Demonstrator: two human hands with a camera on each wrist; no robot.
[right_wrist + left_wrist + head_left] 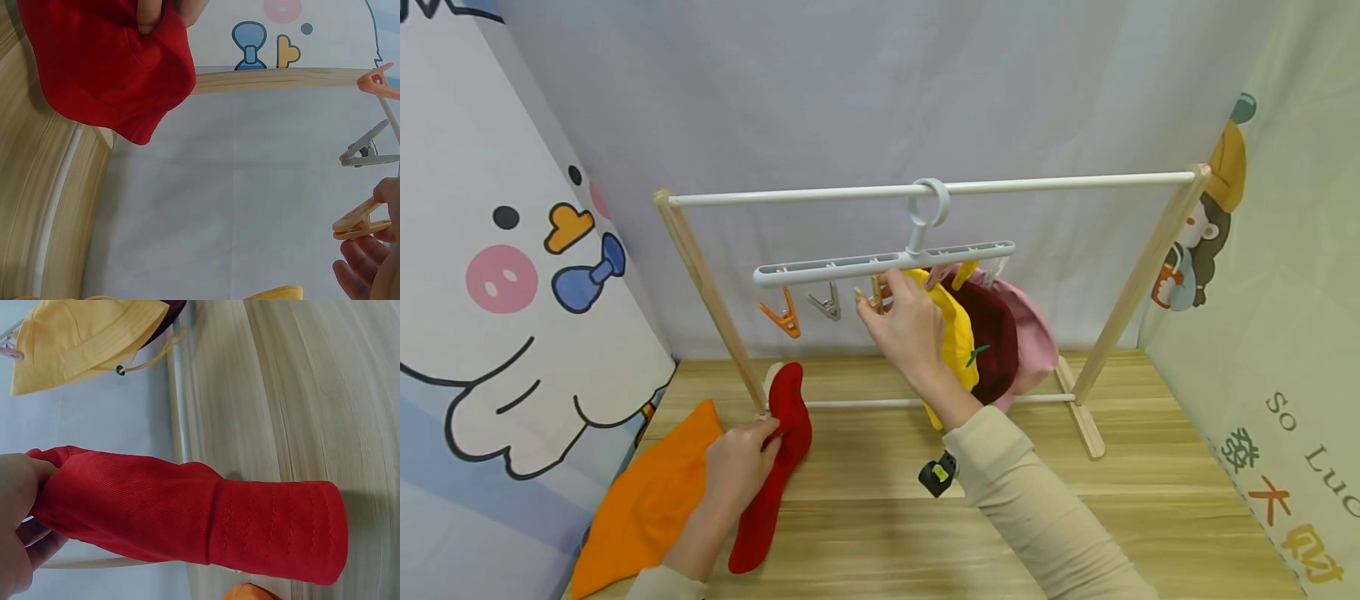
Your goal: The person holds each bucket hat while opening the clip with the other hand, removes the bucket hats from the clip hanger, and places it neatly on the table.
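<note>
My left hand grips a red bucket hat by its folded crown, to the left of the drying rack; the stitched brim points away from the hand in the left wrist view. Up at the grey clip hanger, my right hand pinches a pale orange clothespin between thumb and fingers. Left of it dangle a grey clothespin and a bright orange clothespin. Beyond the right hand a yellow hat, a maroon hat and a pink hat hang from the same hanger.
The hanger's ring hooks over the rack's white top bar, held by wooden side posts. An orange hat lies on the wooden table at the left. Printed cloth walls enclose the table at back and sides.
</note>
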